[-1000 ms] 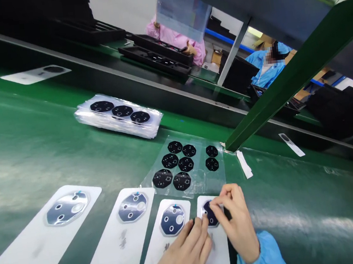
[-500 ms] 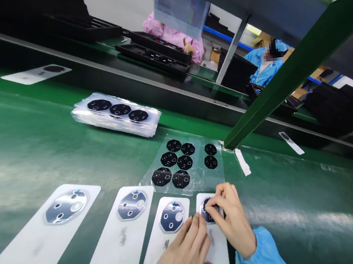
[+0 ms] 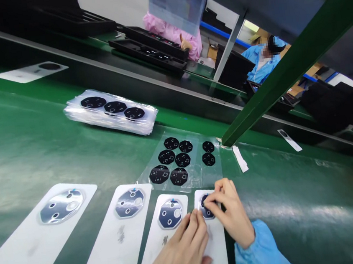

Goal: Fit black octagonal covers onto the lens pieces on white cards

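Observation:
Several white cards lie in a row on the green belt [image 3: 40, 154], each with a shiny octagonal lens piece. My left hand [image 3: 182, 251] lies flat on the rightmost card [image 3: 216, 245], fingers stretched out beside its dark lens piece [image 3: 206, 211]. My right hand [image 3: 231, 212], in a blue sleeve, pinches at that lens piece with thumb and forefinger, partly hiding it. What the pinch holds is too small to make out. Just beyond the cards lies a clear sheet [image 3: 196, 176] bearing several black octagonal pieces.
A stack of clear sheets [image 3: 109, 113] with three black pieces lies further back on the left. A lone white card [image 3: 30, 73] sits far left. A green post [image 3: 284, 74] slants across the right. Black trays [image 3: 149, 53] and two seated people are beyond the belt.
My right hand has lowered slightly onto the lens piece, fingertips closing on it. My left hand has kept its place on the card. The view has drifted a little.

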Tool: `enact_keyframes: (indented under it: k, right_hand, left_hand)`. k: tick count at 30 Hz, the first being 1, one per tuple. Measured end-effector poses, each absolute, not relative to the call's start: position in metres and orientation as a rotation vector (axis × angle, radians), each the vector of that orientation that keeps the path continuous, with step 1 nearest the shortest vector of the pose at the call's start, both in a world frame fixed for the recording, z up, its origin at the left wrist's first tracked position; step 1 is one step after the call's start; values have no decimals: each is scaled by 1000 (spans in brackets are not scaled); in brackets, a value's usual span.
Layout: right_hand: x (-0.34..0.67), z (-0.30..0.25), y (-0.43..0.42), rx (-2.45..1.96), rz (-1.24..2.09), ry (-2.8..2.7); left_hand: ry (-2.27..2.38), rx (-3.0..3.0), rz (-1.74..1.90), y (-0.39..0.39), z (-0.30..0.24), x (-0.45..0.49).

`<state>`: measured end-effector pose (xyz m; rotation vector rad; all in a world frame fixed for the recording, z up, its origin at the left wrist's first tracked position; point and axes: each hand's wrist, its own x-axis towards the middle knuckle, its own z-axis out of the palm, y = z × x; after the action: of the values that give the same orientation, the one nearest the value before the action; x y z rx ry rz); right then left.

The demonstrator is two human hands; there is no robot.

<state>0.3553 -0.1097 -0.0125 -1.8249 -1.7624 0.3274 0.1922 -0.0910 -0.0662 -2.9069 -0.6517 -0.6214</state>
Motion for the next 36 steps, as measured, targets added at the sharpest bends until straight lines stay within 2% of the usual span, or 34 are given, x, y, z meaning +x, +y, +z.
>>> enact_keyframes:
  k: [5,11,21,36]
  right_hand:
    - [357,-15,-127,-1856,176,-1796]
    - [352,-18,-131,-1890,303,-1709]
    - [347,-16,-135,-1929,56,-1846]
    - [343,-18,-137,-1948,14,-1845]
  left_hand:
    - [-658,-2887,-708,-91,-70,192]
    - [-648,-2870,-700,-92,-67,192]
    - [-635,-2881,-662,-94,-67,190]
    - [-617,-2854,-652,-94,-58,191]
